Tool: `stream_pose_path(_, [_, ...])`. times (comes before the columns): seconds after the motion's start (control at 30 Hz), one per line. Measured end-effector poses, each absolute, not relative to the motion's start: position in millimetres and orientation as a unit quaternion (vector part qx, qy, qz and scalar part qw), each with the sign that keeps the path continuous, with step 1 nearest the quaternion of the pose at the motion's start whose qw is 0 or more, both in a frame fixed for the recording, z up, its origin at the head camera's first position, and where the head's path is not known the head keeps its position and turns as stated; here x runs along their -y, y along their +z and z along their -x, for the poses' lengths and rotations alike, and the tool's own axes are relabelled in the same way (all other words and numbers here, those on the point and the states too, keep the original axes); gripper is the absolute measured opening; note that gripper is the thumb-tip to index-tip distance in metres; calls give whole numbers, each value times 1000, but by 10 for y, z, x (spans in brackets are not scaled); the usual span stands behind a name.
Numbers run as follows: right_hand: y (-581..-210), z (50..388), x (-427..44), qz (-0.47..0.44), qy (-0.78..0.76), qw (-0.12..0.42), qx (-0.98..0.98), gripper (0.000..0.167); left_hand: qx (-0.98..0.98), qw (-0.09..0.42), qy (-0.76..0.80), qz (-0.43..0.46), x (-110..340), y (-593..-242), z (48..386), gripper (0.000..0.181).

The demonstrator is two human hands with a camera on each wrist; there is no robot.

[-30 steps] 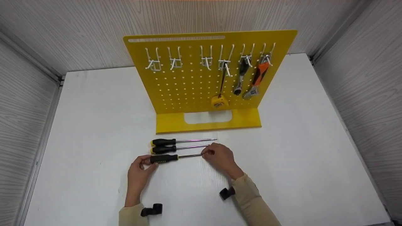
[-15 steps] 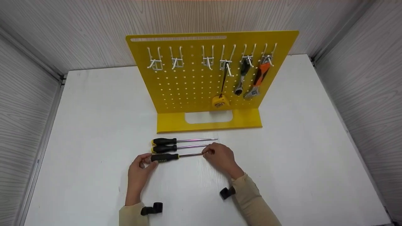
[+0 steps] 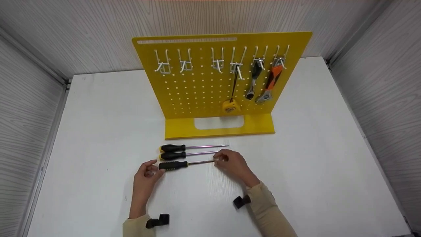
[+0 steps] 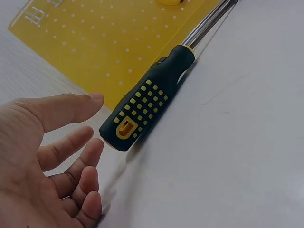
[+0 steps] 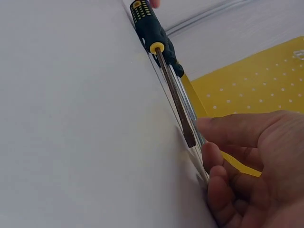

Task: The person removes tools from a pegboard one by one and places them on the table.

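Note:
Three screwdrivers lie side by side on the white table, black handles to the left. Beside the handle end of the nearest screwdriver [image 3: 173, 165], my left hand [image 3: 145, 176] has its fingers loosely bent. The left wrist view shows a small gap between the thumb [image 4: 78, 109] and that handle [image 4: 149, 97]. My right hand [image 3: 233, 166] is at the blade end. In the right wrist view its thumb and forefinger stand just off the flat tip [image 5: 188, 135]. It partly hides the end of the middle screwdriver [image 3: 172, 156]. The farthest screwdriver [image 3: 173, 147] shows whole.
A yellow pegboard [image 3: 197, 92] stands behind the screwdrivers. On its white hooks hang a tape measure [image 3: 231, 106], a ratchet wrench [image 3: 254, 79] and an adjustable wrench [image 3: 272, 82]. Three bare hooks [image 3: 185, 62] are on the left. Grey walls enclose the table [image 3: 315, 158].
Both hands have let go of the nearest screwdriver. The left fingers have eased off the handle, and the right hand has shifted slightly right, off the tip. The screwdriver stays nearly in place.

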State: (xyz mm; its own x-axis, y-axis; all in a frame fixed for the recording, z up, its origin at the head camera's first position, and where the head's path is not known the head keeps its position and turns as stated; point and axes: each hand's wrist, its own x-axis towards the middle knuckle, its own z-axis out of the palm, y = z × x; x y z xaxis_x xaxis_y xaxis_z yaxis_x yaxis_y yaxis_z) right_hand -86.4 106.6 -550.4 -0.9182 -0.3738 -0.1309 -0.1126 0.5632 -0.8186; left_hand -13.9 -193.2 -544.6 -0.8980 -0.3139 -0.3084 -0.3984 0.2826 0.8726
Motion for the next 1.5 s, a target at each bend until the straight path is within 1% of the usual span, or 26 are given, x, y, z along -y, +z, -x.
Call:
stream_pose_path(0.27, [-5530,875,-1159,149,-508,172,-830,19,-800,17,561,212,1915,-5404,134,48])
stream_pose_path(0.47, [-5525,906,-1243,125,-556,176,-803,23,-799,14,561,215,1900,-5340,136,48])
stream_pose_path(0.63, [-5517,934,-1304,92,-611,168,-768,29,-798,12,564,213,1870,-5276,154,49])
stream_pose_path(0.97, [-5469,976,-1424,19,-698,130,-704,40,-794,-2,577,190,1789,-5140,260,48])
stream_pose_path(1.13, [-5477,1002,-1474,-19,-735,130,-666,49,-791,-11,590,162,1696,-5089,336,50])
stream_pose_path(1.3, [-5474,1038,-1503,-25,-767,128,-629,56,-778,-18,613,135,1587,-5058,438,51])
stream_pose_path(1.5, [-5460,1099,-1506,-57,-773,136,-617,65,-773,-7,622,124,1458,-5010,613,51])
